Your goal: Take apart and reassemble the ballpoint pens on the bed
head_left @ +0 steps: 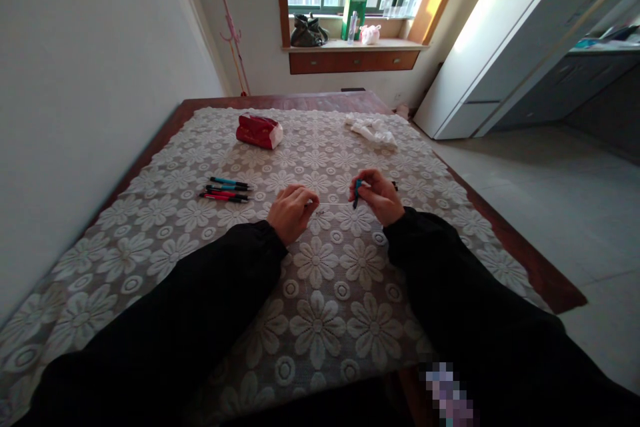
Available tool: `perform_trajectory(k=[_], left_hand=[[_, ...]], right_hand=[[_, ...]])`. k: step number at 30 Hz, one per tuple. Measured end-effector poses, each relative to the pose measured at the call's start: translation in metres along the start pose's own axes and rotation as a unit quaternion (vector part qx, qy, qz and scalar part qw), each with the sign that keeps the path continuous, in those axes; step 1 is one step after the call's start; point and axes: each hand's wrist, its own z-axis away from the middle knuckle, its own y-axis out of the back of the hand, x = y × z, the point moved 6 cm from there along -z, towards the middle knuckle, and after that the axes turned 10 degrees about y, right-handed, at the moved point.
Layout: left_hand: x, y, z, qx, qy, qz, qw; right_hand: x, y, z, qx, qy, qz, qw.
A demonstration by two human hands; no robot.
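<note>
Over the middle of the patterned tablecloth, my left hand is closed in a pinch on one end of a thin white rod. The rod stretches level toward my right hand; whether it touches those fingers I cannot tell. Between the fingertips of my right hand is a short blue and black pen part, held roughly upright. A small dark thing shows just behind the right hand, mostly hidden. Tiny dark bits lie on the cloth below the rod. Several blue and red pens lie side by side left of my left hand.
A red tissue pack and a crumpled white plastic bag lie toward the far side of the table. The tablecloth covers most of the brown wooden table. A white refrigerator stands beyond to the right.
</note>
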Motion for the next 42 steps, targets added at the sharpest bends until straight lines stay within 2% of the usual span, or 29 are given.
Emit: perform_trajectory(k=[2, 4, 9, 14, 21, 27, 32, 35, 39, 42], left_hand=[[-0.006, 0.004, 0.0, 0.026, 0.041, 0.0, 0.999], [-0.009, 0.005, 0.0, 0.031, 0.058, -0.003, 0.998], [-0.008, 0.01, 0.001, 0.067, 0.042, 0.011, 0.997], [-0.005, 0.012, 0.002, 0.087, 0.027, 0.022, 0.996], [-0.002, 0.013, 0.002, 0.094, 0.008, 0.023, 0.995], [-0.004, 0.013, 0.003, 0.099, 0.013, 0.015, 0.995], [-0.005, 0.01, 0.003, 0.086, 0.012, -0.004, 0.996], [0.0, 0.007, 0.004, 0.075, -0.013, -0.02, 0.997], [0.008, -0.001, 0.006, 0.028, -0.086, -0.027, 0.996], [0.007, -0.004, 0.006, 0.02, -0.086, -0.044, 0.995]], right_hand=[[-0.001, -0.006, 0.002, 0.01, -0.014, -0.056, 0.998], [-0.005, -0.01, 0.003, 0.014, -0.011, -0.058, 0.998], [-0.023, -0.004, 0.005, 0.059, 0.081, 0.08, 0.992], [-0.019, -0.007, 0.008, -0.025, 0.136, 0.248, 0.959], [-0.021, -0.017, 0.012, -0.064, 0.183, 0.287, 0.938], [-0.03, -0.019, 0.011, -0.081, 0.226, 0.359, 0.902], [-0.028, -0.018, 0.01, -0.083, 0.228, 0.37, 0.897], [-0.028, -0.027, 0.012, -0.128, 0.247, 0.382, 0.881], [-0.026, -0.043, 0.018, -0.203, 0.26, 0.37, 0.868], [-0.021, -0.048, 0.021, -0.222, 0.251, 0.359, 0.871]])
